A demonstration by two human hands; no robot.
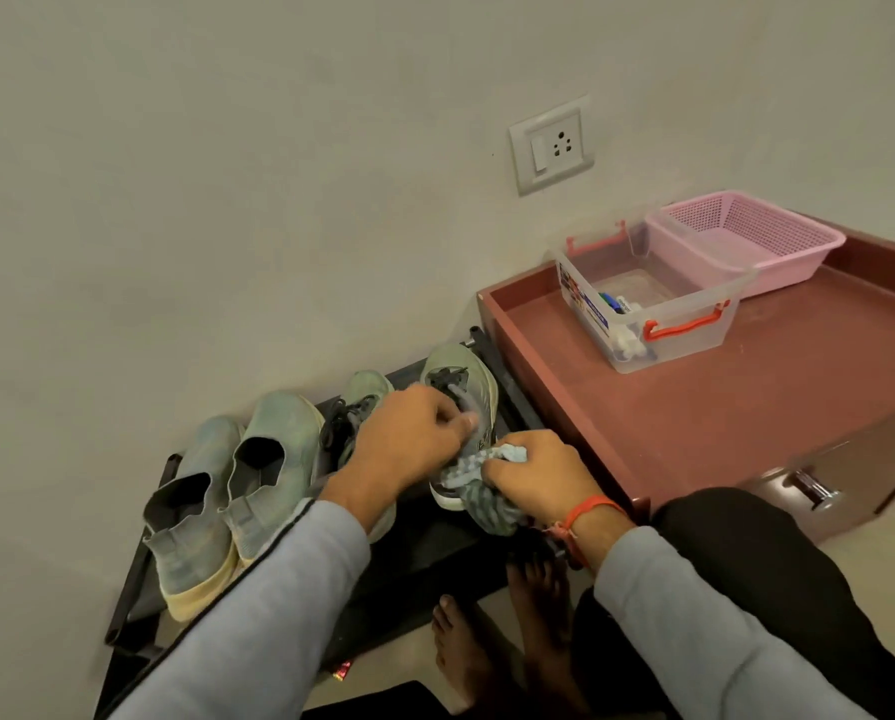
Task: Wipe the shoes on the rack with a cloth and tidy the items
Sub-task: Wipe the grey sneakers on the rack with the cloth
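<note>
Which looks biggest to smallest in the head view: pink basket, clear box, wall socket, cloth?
1. Pink basket and clear box: look about alike, and the basket stands farther back, so no ranking.
2. Wall socket.
3. Cloth, bunched and partly covered by the right hand.

A person crouches at a low black shoe rack (pixel 138 579) against a pale wall, left hand (pixel 409 433) gripping the tongue of a green lace-up sneaker (pixel 458 376) while the right hand (pixel 536 475) holds a bunched blue-grey cloth (pixel 479 485) against its side. Its mate (pixel 370 389) and a pair of slip-on shoes (pixel 237 470) sit alongside. On the reddish-brown table (pixel 746 407) at right stand a clear plastic box (pixel 658 304) and a pink basket (pixel 752 241), touching.
</note>
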